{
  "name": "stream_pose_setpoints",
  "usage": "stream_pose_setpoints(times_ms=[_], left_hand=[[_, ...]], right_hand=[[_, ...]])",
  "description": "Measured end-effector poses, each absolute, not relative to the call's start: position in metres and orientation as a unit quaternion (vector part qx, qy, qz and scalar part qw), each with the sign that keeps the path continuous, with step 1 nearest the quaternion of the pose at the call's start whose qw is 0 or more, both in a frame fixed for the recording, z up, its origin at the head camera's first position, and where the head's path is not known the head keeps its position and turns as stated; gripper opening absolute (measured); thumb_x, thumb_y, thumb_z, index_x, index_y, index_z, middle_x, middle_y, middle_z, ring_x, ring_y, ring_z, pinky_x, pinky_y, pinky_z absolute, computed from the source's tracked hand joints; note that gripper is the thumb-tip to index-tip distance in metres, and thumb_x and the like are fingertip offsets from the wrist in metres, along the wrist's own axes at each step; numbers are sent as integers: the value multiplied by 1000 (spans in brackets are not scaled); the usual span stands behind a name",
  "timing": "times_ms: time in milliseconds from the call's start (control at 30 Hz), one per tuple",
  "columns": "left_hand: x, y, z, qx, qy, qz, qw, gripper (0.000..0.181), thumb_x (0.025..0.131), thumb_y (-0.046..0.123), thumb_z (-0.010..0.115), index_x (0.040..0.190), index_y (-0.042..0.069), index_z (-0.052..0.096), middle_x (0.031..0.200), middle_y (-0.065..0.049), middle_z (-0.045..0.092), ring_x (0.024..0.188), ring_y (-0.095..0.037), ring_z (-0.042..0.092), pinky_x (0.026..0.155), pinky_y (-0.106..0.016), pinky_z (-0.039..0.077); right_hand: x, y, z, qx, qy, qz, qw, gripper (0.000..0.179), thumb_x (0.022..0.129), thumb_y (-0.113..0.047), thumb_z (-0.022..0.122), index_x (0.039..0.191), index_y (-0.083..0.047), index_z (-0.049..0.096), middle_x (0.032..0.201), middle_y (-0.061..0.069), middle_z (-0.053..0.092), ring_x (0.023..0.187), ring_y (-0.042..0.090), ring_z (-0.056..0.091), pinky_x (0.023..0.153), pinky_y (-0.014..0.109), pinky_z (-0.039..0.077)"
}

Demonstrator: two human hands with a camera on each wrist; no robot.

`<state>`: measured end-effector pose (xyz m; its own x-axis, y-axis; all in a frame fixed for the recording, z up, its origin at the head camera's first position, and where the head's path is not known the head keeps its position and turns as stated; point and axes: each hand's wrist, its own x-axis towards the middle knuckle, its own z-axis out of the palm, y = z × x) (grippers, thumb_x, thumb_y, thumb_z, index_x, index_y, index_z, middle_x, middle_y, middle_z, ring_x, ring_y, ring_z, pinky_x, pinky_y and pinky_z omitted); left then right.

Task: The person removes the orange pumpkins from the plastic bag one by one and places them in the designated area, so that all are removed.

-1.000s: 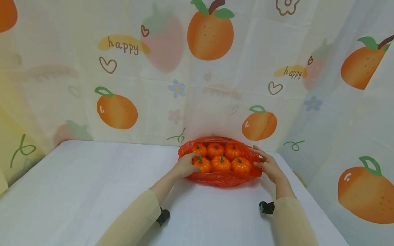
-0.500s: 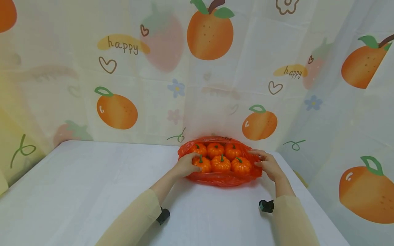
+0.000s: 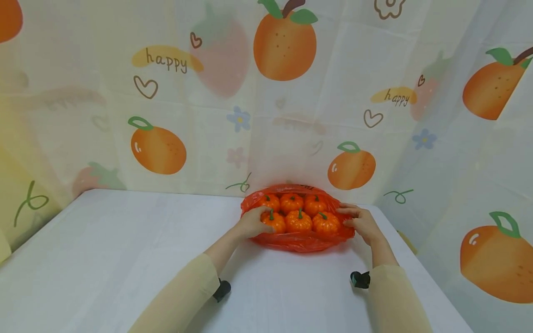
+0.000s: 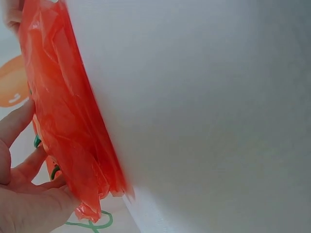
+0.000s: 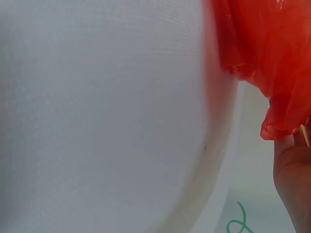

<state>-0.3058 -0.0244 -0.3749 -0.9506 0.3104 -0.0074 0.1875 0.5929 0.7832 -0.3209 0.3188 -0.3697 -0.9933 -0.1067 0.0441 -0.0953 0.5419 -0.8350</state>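
Note:
An orange-red plastic bag lies with its mouth spread wide on the white table. Inside sit several small orange pumpkins with green stems in two rows, one of them a front middle pumpkin. My left hand is at the bag's left side, thumb and fingers curved round the front left pumpkin. In the left wrist view, the crumpled bag wall stands beside that hand. My right hand rests at the bag's right edge, fingers extended over it. The right wrist view shows bag film partly hiding those fingers.
White cloth covers the table. Right behind the bag hangs a pale curtain printed with oranges and strawberries. The table's right edge runs close to the right forearm. Dark wrist cameras sit beneath both sleeves.
The right hand's raised fingers have come down onto the bag's right edge. My left hand, the bag and the pumpkins have hardly moved.

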Motion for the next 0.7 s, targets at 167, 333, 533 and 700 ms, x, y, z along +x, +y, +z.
stream_pose_setpoints(times_ms=[167, 333, 533, 700], left_hand=[[-303, -22, -375, 138, 890, 431, 65, 68, 83, 21, 77, 143, 7, 48, 146, -13, 52, 135, -33, 47, 113, -54, 42], [-302, -21, -377, 131, 892, 429, 59, 72, 82, 21, 78, 145, 7, 46, 145, -12, 53, 134, -32, 48, 110, -53, 46], [-301, -20, -378, 124, 892, 432, 54, 73, 82, 20, 79, 145, 8, 45, 146, -12, 52, 134, -32, 47, 108, -53, 47], [-300, -21, -375, 130, 890, 436, 39, 74, 80, 21, 79, 145, 6, 46, 147, -12, 52, 134, -33, 48, 109, -54, 46]], right_hand=[[-320, 317, -369, -60, 878, -476, 2, 47, 89, 7, 50, 135, 8, 53, 157, 23, 34, 146, 45, 25, 98, 29, 55], [-322, 316, -371, -51, 881, -471, 4, 48, 89, 6, 49, 136, 6, 53, 158, 21, 34, 147, 44, 25, 105, 42, 52], [-323, 316, -372, -40, 881, -471, 5, 48, 88, 6, 49, 137, 6, 53, 159, 20, 33, 147, 43, 24, 107, 48, 49], [-322, 316, -371, -39, 880, -473, 4, 49, 88, 6, 49, 137, 6, 53, 159, 20, 33, 148, 43, 24, 107, 48, 49]])
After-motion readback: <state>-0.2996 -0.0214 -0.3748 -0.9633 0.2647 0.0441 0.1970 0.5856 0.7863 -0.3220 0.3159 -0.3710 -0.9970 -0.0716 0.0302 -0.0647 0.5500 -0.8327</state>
